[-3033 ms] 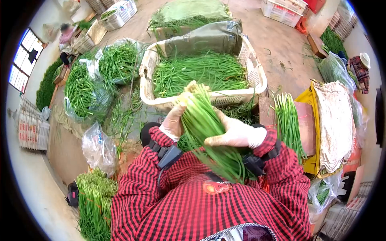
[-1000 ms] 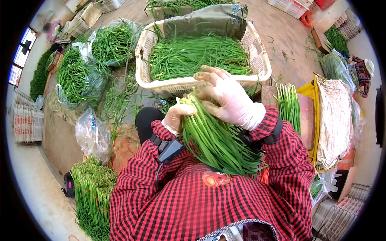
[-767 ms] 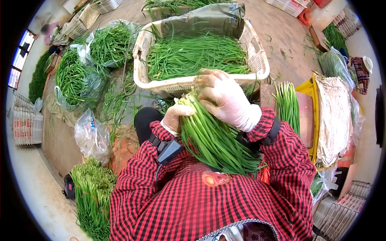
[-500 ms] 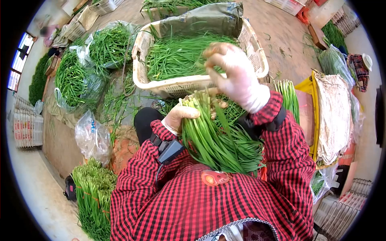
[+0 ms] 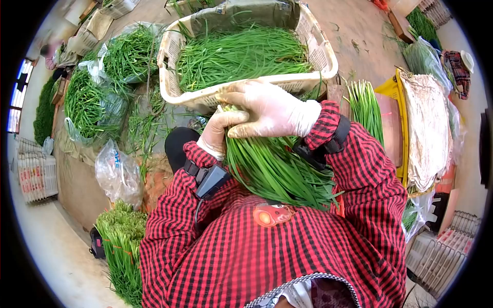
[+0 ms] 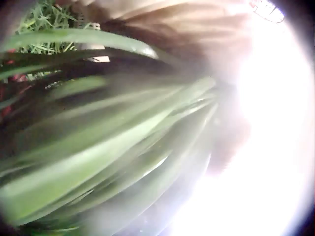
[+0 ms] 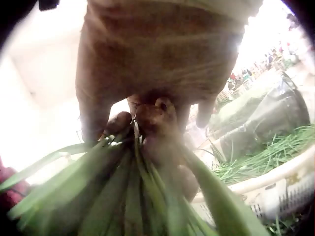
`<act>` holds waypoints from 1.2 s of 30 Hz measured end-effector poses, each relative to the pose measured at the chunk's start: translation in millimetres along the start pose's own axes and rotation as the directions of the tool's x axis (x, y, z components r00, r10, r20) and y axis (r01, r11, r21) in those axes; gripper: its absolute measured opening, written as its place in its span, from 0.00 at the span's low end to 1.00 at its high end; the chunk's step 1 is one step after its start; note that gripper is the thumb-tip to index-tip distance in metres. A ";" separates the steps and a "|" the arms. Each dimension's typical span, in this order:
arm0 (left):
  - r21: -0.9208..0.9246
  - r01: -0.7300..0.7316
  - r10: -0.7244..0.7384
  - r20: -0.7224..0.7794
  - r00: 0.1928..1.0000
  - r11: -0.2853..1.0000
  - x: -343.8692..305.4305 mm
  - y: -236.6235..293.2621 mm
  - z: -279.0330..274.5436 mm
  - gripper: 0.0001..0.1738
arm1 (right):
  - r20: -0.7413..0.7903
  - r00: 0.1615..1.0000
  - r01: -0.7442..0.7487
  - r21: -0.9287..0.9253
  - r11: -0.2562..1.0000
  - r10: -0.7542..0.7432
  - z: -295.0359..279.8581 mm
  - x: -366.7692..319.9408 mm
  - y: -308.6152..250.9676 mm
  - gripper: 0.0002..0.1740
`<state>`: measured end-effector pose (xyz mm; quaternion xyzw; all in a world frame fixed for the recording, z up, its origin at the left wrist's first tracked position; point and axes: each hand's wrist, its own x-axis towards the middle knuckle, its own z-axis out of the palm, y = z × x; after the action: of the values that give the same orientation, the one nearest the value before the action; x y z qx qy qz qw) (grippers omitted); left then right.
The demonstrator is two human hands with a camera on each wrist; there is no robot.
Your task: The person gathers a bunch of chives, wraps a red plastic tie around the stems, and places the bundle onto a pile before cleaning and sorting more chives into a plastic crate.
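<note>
Leaves of the bunch of garlic chives [image 5: 280,172] spread by the checked shirt [image 5: 241,251], where we judge the lap helps bear them. We see the left hand [image 5: 217,132] gripping the stalk end, likely keeping it together; the right hand [image 5: 272,110] covers that end, its grasp unclear to us. Beyond, the white crate's rim [image 5: 308,77] limits forward reach; floor [image 5: 354,31] opens to its right.

The big basket [image 5: 303,79] has a wall just past the right hand [image 5: 267,108], so a hand must go up and over it. Above its greens [image 5: 241,54] there is room to reach in. Long leaves [image 5: 277,172] fill most space between the sleeves [image 5: 362,159]. A knee [image 5: 178,145] blocks the low way beside the left hand [image 5: 218,133].
</note>
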<state>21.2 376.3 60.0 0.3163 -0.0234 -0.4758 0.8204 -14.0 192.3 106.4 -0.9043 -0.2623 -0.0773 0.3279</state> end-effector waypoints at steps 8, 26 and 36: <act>-0.101 -0.564 0.569 0.261 0.780 0.819 -6.9 70.3 -26.5 0.14 | 0.433 0.826 -0.444 0.105 0.890 0.361 -6.8 -62.8 20.2 0.42; -0.110 -0.696 0.682 0.357 0.638 0.710 -33.9 80.3 0.1 0.27 | -0.302 0.953 0.013 0.071 0.997 0.009 -1.6 1.9 -67.7 0.13; -0.158 -0.671 0.674 0.366 0.642 0.725 -31.5 74.9 6.5 0.32 | -0.377 0.924 -0.018 0.105 0.994 0.057 2.4 2.1 -58.2 0.07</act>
<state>59.2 424.1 114.0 0.1781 -0.3037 -0.1913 0.9162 -42.9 232.4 137.3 -0.8594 -0.1802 -0.2314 0.4187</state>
